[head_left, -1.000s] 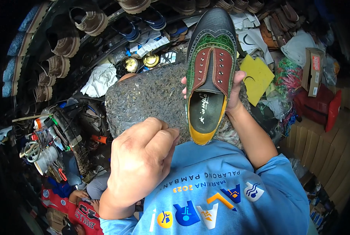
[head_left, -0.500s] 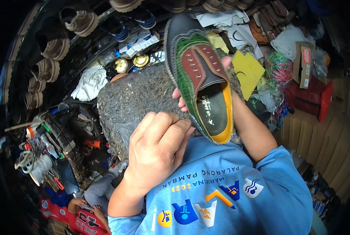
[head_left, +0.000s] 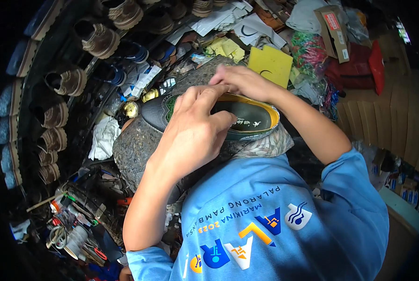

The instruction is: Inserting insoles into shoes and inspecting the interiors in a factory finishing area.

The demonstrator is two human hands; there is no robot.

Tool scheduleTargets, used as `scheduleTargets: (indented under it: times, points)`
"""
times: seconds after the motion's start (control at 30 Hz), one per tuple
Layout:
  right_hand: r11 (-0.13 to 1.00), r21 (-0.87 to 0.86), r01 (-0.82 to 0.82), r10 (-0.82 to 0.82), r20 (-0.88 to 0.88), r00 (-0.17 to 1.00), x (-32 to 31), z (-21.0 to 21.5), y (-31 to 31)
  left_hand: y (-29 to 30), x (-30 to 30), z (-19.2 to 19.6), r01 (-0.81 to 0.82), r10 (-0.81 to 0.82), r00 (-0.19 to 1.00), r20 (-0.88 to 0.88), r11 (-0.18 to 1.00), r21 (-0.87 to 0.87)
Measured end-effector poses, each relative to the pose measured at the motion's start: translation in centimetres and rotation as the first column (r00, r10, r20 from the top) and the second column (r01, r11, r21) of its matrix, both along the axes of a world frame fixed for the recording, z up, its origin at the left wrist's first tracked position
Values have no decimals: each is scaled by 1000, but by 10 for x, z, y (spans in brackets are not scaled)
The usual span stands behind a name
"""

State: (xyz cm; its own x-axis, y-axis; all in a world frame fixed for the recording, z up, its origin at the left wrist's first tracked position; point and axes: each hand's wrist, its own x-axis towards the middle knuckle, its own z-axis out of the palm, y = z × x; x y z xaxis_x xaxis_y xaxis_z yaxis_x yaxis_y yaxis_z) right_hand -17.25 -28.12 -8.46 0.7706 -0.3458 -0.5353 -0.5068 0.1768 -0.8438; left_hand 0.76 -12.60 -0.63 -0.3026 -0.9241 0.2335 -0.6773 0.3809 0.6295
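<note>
Spanning a shoe: two bare hands, one piece of footwear

Left hand [head_left: 188, 119]: fingers bent, close together, laid over the middle of the shoe [head_left: 261, 120]; thumb bent at the near part of the opening. The palm side is hidden, so whether they clasp the shoe or pinch something small cannot be told.

Right hand [head_left: 242, 83]: at the far side of the shoe, blurred, fingertips close by the left fingers. Its grip cannot be made out.

Shoe: one, lying crosswise under the left hand, mouth up. Dark toe [head_left: 154, 114] shows on the left, past the left hand; heel, with yellow lining, on the right, past the fingers of both. A little green shows beside the knuckles. The opening lies to the right of the left thumb.

Handling, by judgement: light enough for one hand; sole and heel stiff, upper firm with some give around the opening. Toe smooth, probably slippery; surface apt to scuff, otherwise sturdy. Best holds: cupped around the heel, or across the middle with thumb and fingers on opposite sides.

Support: dark, rough stone [head_left: 134, 152] beneath; patterned cloth [head_left: 268, 144] by the heel end, on the person's side.

Surroundings: yellow sheet [head_left: 277, 62], beyond the right wrist; metal tin [head_left: 130, 110], near the toe; crumpled white sheet [head_left: 105, 137], left of the stone; brown shoes [head_left: 97, 40], racked at upper left.
</note>
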Motion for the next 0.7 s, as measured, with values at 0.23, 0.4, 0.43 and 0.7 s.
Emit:
scheduleTargets:
  times: [0.23, 0.4, 0.43, 0.7]
  points:
    - [879, -289, 379, -209, 480, 852, -91, 43, 70, -34, -19, 8, 2, -22, 975, 221, 996, 92]
    - [623, -740, 254, -51, 286, 957, -92, 31, 95, -60, -35, 8, 132, -256, 812, 524, 956, 263]
    - [631, -730, 263, -73, 281, 957, -92, 30, 96, -62, -36, 7, 137, -265, 808, 527, 953, 270]
    - [629, -720, 293, -75, 319, 945, -91, 24, 92, -63, -30, -4, 98, -178, 923, 341, 966, 240]
